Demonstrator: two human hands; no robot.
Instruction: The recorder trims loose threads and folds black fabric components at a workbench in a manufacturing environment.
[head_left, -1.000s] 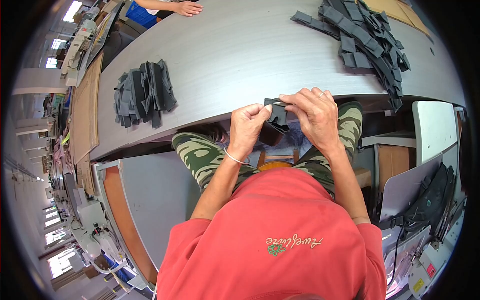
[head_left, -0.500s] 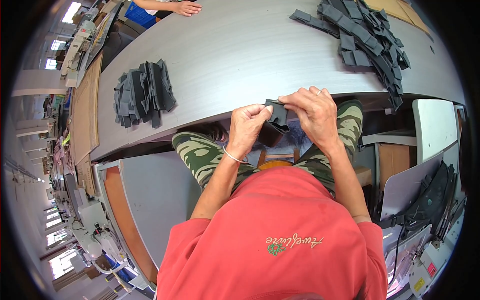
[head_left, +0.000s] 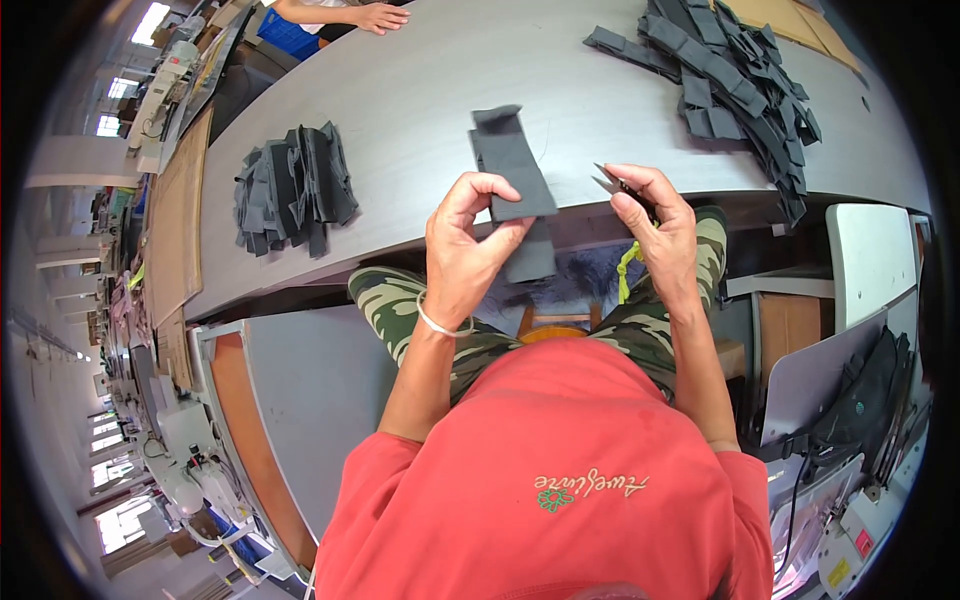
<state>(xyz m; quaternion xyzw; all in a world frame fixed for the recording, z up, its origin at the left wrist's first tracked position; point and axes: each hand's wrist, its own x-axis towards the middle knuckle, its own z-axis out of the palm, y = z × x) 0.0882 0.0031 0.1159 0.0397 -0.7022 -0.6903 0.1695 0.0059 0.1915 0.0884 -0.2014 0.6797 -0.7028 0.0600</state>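
Note:
My left hand (head_left: 465,235) pinches a dark grey folded fabric piece (head_left: 512,160) between thumb and fingers, over the table's near edge. The piece stands lengthwise, its upper end over the tabletop and its lower end hanging above my lap. In my right hand (head_left: 660,225) is a pair of thread snips (head_left: 612,183), its two pointed blades apart and aimed toward the fabric without touching it. A yellow-green ribbon (head_left: 628,270) dangles below this hand. To the left lies a small stack of similar grey pieces (head_left: 295,190); a larger heap of joined pieces (head_left: 720,80) lies at far right.
The grey table (head_left: 420,80) curves across in front of me. Another person's hand (head_left: 380,18) rests on its far edge, near a blue crate (head_left: 288,35). A grey panel (head_left: 310,370) stands at my left; a black bag (head_left: 860,390) is at my right.
Both hands held the fabric before; now only my left does, and the piece has been turned and raised lengthwise. My right hand has moved off to the right, with snips showing in it.

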